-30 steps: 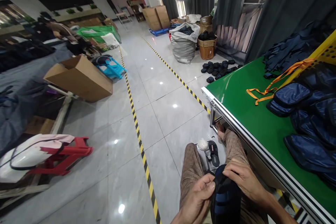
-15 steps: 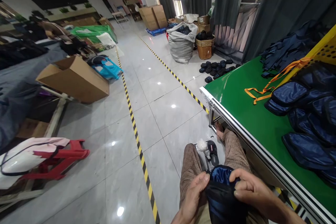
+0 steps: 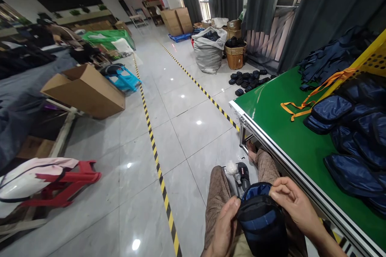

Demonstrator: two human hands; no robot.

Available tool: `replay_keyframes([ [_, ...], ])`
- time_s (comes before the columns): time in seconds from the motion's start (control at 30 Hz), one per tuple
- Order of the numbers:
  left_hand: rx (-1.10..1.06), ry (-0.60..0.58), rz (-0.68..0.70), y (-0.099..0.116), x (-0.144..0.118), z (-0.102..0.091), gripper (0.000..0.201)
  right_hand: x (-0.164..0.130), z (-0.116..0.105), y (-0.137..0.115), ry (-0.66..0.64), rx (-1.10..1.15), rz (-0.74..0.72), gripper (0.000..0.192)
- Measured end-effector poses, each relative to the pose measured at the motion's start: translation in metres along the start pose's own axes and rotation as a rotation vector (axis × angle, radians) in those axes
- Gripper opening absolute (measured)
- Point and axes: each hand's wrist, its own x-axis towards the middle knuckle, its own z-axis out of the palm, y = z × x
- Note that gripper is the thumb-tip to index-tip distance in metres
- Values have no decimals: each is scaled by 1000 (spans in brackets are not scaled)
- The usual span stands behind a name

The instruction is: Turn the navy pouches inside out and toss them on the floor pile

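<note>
**A:** Where is the dark blue pouch [image 3: 261, 221] sitting, measured from the green table [image 3: 280, 128]?

**B:** Just off the table's near edge, low down over the person's lap, between the two knees in brown patterned trousers [image 3: 218, 192]. It stands with its open mouth turned up and away, blue lining showing at the top.

**A:** And the hands?

**B:** The left hand [image 3: 221, 231] is on the side of the pouch away from the table. Its fingers [image 3: 233, 208] are curled close together and pinch the pouch's rim, thumb on the outer face. The right hand [image 3: 294, 204] is on the table side, its fingers [image 3: 279, 189] bent in a narrow curl with the tips on the upper rim, so the pouch lies between the two sets of fingertips, held at both edges.

**A:** What else is near the table?

**B:** On it, toward the far right, a heap of navy padded pieces [image 3: 352, 140] and an orange strap [image 3: 304, 102] running up to a yellow perforated crate [image 3: 372, 54]. Below the table's corner, on the floor tiles, a black sandal [image 3: 243, 172] lies by a bare foot. Beyond the table's far end lie small black items [image 3: 247, 80] beside a woven basket [image 3: 235, 54].
</note>
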Motion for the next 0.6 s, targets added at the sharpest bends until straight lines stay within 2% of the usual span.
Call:
replay_keyframes([
  [0.07, -17, -17, -15, 0, 0, 1, 49, 5, -1, 5, 100, -219, -87, 63],
  [0.1, -16, -32, -26, 0, 1, 1, 49, 7, -1, 7, 77, -293, -94, 65],
  [0.17, -8, -57, -30, -2, 2, 1, 51, 9, -1, 11, -80, -347, -35, 70],
  [0.23, -4, -69, -22, -2, 4, 0, 53, 10, -1, 13, -211, -294, 78, 73],
  [0.37, 68, -79, 10, 4, 7, 3, 52, 11, -3, 6, -211, -86, 297, 66],
  [0.5, 143, -86, -48, 13, 18, 5, 62, 17, -2, -7, -330, -89, 256, 53],
  [0.6, 249, -206, -113, 14, 29, -3, 59, 20, 2, -9, -398, -31, 253, 42],
])
